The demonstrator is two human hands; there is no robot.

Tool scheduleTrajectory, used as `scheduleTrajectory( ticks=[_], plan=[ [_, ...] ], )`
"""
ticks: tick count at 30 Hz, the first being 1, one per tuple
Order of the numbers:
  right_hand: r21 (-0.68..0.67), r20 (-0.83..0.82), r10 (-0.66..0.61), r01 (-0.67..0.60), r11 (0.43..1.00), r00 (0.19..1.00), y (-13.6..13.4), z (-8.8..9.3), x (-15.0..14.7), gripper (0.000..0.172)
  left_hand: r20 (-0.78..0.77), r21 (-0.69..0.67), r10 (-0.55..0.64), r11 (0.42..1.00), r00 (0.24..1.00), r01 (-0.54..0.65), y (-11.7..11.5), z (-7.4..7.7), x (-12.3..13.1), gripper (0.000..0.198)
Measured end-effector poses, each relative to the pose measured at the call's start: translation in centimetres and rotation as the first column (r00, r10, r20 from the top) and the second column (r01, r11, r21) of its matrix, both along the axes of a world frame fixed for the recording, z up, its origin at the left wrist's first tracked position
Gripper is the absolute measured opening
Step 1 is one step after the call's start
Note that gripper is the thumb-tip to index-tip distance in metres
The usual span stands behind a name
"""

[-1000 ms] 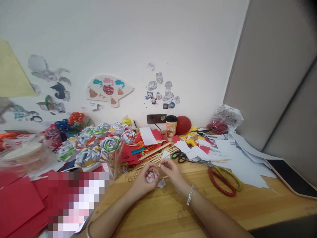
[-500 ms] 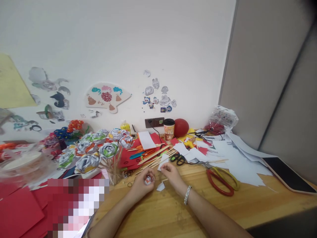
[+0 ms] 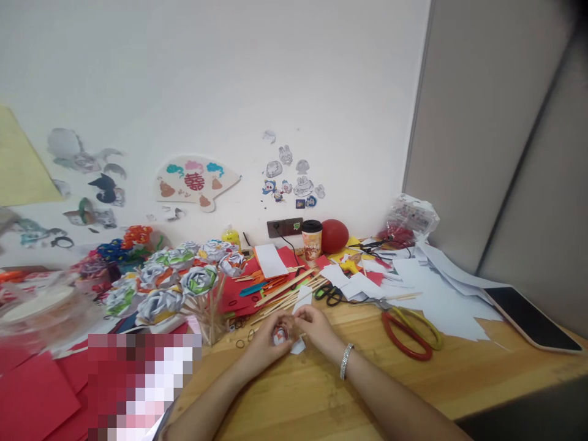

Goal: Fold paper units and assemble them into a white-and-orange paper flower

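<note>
My left hand (image 3: 266, 345) curls its fingers around a small rolled paper flower (image 3: 280, 335), white with orange-red streaks. Close beside it, my right hand (image 3: 316, 329) has thumb and forefinger pinched together near the flower; what lies between the fingertips is too small to make out. A white paper strip (image 3: 303, 297) shows just beyond the right fingertips, and I cannot tell whether they touch it. Under the hands, a small folded white paper scrap (image 3: 298, 346) rests on the wooden table (image 3: 294, 398).
Wooden sticks (image 3: 289, 294) and black-handled scissors (image 3: 331, 294) lie beyond my hands. At right are large red-and-yellow-handled scissors (image 3: 407, 343), white sheets (image 3: 441, 300) and a tablet (image 3: 533, 318). Finished paper flowers (image 3: 199, 279) stand at left; a paper cup (image 3: 312, 240) is behind.
My left hand has shifted slightly right with the paper flower, partly covering the folded scrap. The right fingertips are now closer to the left hand. The view has turned slightly.
</note>
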State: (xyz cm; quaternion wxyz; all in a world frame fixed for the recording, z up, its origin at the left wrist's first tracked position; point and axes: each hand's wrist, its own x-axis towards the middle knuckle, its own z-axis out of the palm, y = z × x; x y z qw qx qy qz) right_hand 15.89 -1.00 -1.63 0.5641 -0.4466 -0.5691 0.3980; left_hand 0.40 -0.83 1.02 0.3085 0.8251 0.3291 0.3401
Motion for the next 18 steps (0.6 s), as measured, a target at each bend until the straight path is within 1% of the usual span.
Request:
scheduleTrajectory(
  ticks=[3, 5, 8, 10, 11, 13, 15, 16, 18],
  plan=[
    [0.005, 0.040, -0.010, 0.010, 1.000, 0.999, -0.2, 0.4, 0.2, 0.005, -0.042, -0.039, -0.026, 0.999, 0.999, 0.024, 0.7, -0.7, -0.6, 0.068],
    [0.010, 0.076, -0.028, 0.027, 1.000, 0.997, -0.3, 0.5, 0.4, 0.006, -0.074, -0.060, -0.044, 0.997, 0.996, 0.039, 1.2, -0.8, -1.4, 0.081],
    [0.017, 0.139, -0.056, 0.054, 0.998, 0.989, -0.1, 0.4, 0.9, 0.008, -0.170, -0.098, -0.069, 0.994, 0.983, 0.053, 1.7, -0.1, -3.1, 0.097],
    [0.021, 0.182, -0.073, 0.070, 0.997, 0.981, 0.1, 0.2, 1.3, 0.009, -0.241, -0.152, -0.120, 0.985, 0.963, 0.085, 1.9, 0.6, -4.2, 0.095],
    [0.024, 0.204, -0.079, 0.076, 0.997, 0.976, 0.2, 0.2, 1.4, 0.009, -0.281, -0.139, -0.120, 0.987, 0.952, 0.083, 2.0, 0.9, -4.5, 0.092],
    [0.027, 0.247, -0.078, 0.073, 0.997, 0.966, 0.2, 0.1, 1.7, 0.011, -0.340, -0.074, -0.113, 0.993, 0.934, 0.093, 2.0, 1.3, -4.9, 0.084],
    [0.037, 0.294, -0.054, 0.045, 0.998, 0.954, -0.1, 0.3, 1.8, 0.011, -0.366, -0.008, -0.097, 0.995, 0.925, 0.101, 1.9, 1.3, -4.7, 0.070],
    [0.046, 0.315, -0.037, 0.023, 0.999, 0.948, -0.3, 0.5, 1.8, 0.010, -0.366, 0.013, -0.084, 0.995, 0.927, 0.095, 1.9, 1.2, -4.4, 0.062],
    [0.069, 0.385, -0.005, -0.024, 0.997, 0.923, -0.8, 0.8, 1.8, 0.008, -0.334, 0.039, -0.031, 0.998, 0.942, 0.046, 1.7, 0.9, -3.8, 0.049]
  ],
)
